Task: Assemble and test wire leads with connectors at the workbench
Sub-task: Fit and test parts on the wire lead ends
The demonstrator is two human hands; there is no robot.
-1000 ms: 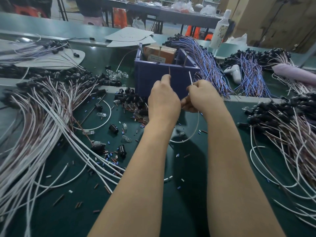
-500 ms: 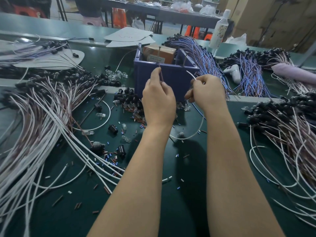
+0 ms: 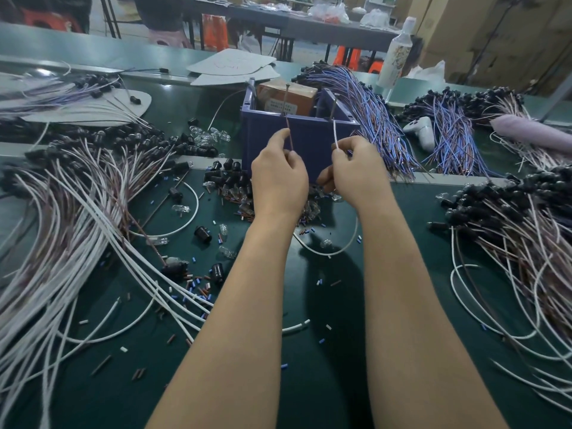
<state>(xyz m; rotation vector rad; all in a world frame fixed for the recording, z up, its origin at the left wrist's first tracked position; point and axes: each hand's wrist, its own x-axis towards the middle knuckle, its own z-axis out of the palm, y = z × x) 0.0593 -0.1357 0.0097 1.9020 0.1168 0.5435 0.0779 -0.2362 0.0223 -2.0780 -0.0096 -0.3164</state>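
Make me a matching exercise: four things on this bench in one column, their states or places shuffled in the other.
1 left hand
2 right hand
3 blue bin
4 bottle

a pinches a white wire
b holds a cardboard box
c pinches a brown wire
d stands at the far edge, right of the bin

Pairs: 1-c, 2-a, 3-b, 4-d

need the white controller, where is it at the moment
In the head view the white controller lies far right on the bench, right of the blue box, just left of a bundle of blue wires.
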